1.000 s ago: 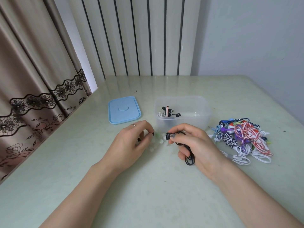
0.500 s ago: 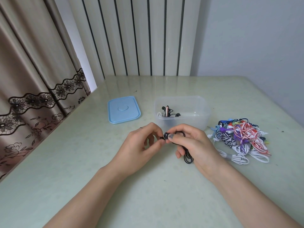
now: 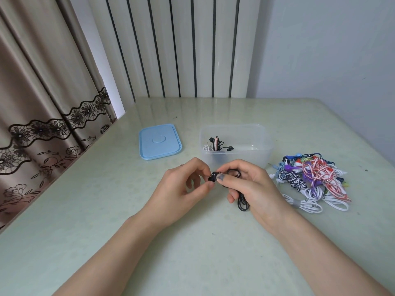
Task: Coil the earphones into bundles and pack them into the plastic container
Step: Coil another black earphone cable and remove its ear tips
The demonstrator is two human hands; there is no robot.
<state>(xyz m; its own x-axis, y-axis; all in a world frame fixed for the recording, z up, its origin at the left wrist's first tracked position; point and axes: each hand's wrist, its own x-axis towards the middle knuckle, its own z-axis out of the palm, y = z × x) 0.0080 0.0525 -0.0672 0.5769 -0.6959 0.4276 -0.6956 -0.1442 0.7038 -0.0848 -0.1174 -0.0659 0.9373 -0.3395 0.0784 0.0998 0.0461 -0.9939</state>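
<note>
Counter carries it all. At one o'clock of the hands sits the container, open, with a few bundles at its left end; the lid lies at eleven o'clock, and the loose pile at three o'clock is still large, so the task looks barely begun. Right hand clasps a black earphone, coils hanging below the fingers. Left hand pinches its bud against the right thumb. Coiling seems nearly finished; next the end needs tucking so the bundle holds, then a short carry to the container.
</note>
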